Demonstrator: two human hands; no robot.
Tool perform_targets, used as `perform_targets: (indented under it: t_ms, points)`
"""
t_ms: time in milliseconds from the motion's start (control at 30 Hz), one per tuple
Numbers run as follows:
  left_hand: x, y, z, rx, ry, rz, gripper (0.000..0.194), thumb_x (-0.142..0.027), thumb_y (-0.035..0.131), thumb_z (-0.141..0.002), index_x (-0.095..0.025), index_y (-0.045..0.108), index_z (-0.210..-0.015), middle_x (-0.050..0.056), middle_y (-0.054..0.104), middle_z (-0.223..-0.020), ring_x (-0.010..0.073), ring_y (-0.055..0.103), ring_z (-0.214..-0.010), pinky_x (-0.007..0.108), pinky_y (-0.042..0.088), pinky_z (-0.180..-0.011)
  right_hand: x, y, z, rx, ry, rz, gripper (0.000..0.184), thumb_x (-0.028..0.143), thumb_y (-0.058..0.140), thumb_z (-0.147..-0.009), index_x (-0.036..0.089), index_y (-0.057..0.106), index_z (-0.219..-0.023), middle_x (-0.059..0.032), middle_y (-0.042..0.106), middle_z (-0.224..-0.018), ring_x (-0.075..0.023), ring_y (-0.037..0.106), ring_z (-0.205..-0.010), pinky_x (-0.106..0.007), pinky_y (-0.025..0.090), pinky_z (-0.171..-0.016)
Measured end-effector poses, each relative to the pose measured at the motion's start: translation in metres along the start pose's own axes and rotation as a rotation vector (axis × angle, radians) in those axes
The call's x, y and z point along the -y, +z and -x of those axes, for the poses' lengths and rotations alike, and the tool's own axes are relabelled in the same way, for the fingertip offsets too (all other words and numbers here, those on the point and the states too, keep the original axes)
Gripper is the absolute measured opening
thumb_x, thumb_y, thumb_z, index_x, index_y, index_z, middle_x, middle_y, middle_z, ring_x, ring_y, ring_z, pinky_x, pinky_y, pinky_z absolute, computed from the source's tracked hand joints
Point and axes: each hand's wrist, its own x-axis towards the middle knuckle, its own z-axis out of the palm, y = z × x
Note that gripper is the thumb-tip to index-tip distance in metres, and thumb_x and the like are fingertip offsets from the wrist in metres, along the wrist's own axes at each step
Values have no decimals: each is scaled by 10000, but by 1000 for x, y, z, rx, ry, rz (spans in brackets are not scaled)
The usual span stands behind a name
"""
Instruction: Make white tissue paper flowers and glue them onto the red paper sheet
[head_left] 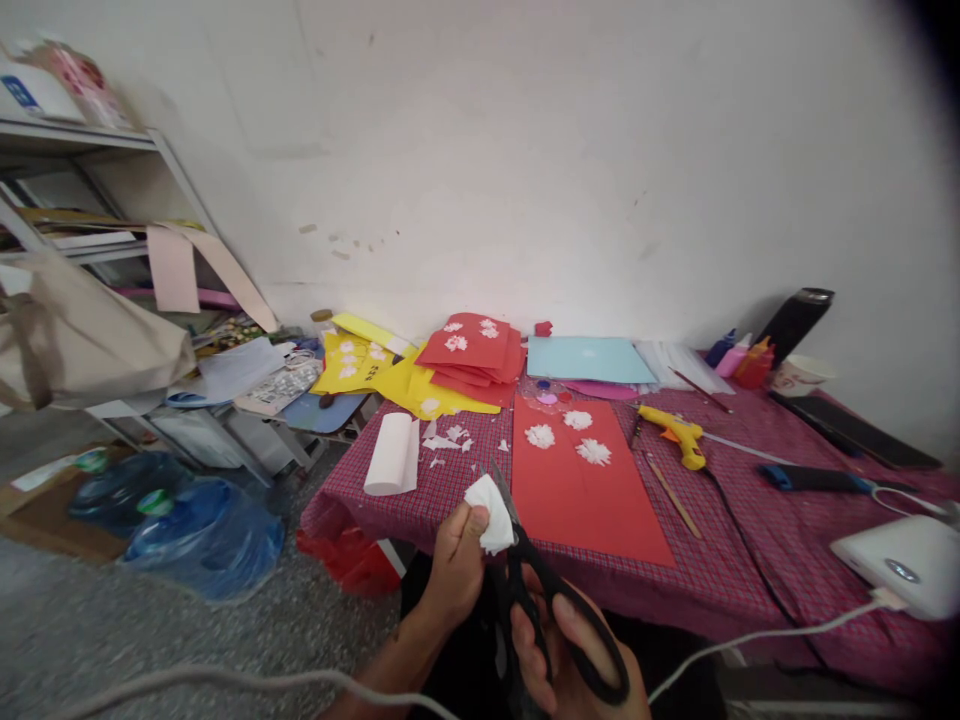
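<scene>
My left hand [459, 560] pinches a folded piece of white paper [491, 512] just past the table's front edge. In my right hand [577, 640] is a pair of black-handled scissors [559, 590], my fingers through the loops. The scissor blades lie at the right side of the white paper; whether they bite into it I cannot tell. Beyond the hands a red sheet [585, 510] carries white paper flowers [594, 452]. White paper scraps [448, 440] are scattered left of it, beside a white paper roll [392, 455].
A yellow glue gun [675, 435], a wooden stick [675, 497] and a blue-handled tool [814, 478] lie on the right. Red sheets [472, 345] and a light blue sheet [589, 360] sit at the back. A white device [900, 565] trails a cable. Blue water bottles [206, 535] stand on the floor.
</scene>
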Motion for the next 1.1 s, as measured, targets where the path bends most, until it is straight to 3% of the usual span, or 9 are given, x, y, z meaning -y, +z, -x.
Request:
perform_targets:
  t_ms: [267, 467, 633, 933, 1100]
  points:
    - [-2, -2, 2, 11, 21, -30, 453, -582, 502, -876, -159, 573, -730, -2, 521, -632, 123, 451, -602, 239, 377, -582, -6, -4, 5, -84, -1, 17, 475, 375, 811, -736, 195, 647, -1143, -77, 702, -773, -124, 591, -541, -192, 405, -431]
    - [2, -5, 4, 65, 73, -56, 368, -486, 489, -925, -158, 556, -771, -15, 502, -678, 114, 425, -627, 237, 363, -607, -3, -4, -4, 44, -10, -33, 454, 419, 779, -749, 151, 671, -1099, -95, 696, -764, -154, 609, -561, -208, 399, -413]
    - [9, -9, 4, 76, 60, -40, 361, -482, 481, -930, -154, 559, -799, -15, 489, -683, 112, 410, -624, 240, 347, -595, -2, -1, -1, -16, 9, 17, 482, 412, 798, -738, 155, 646, -1117, -60, 675, -713, -116, 573, -505, -172, 366, -386]
    - [1, -13, 2, 86, 76, -116, 392, -511, 468, -926, -157, 564, -787, 3, 522, -693, 134, 447, -649, 252, 364, -624, -2, -1, 5, -106, 54, -7, 478, 353, 825, -729, 208, 633, -1142, -56, 704, -755, -120, 617, -548, -171, 423, -427]
    - [-1, -16, 2, 129, 96, -187, 377, -481, 473, -933, -157, 542, -753, -19, 470, -663, 117, 396, -618, 243, 331, -595, 2, 4, 0, 28, 21, -56, 440, 418, 800, -726, 159, 684, -1062, -79, 695, -758, -142, 610, -558, -197, 412, -412]
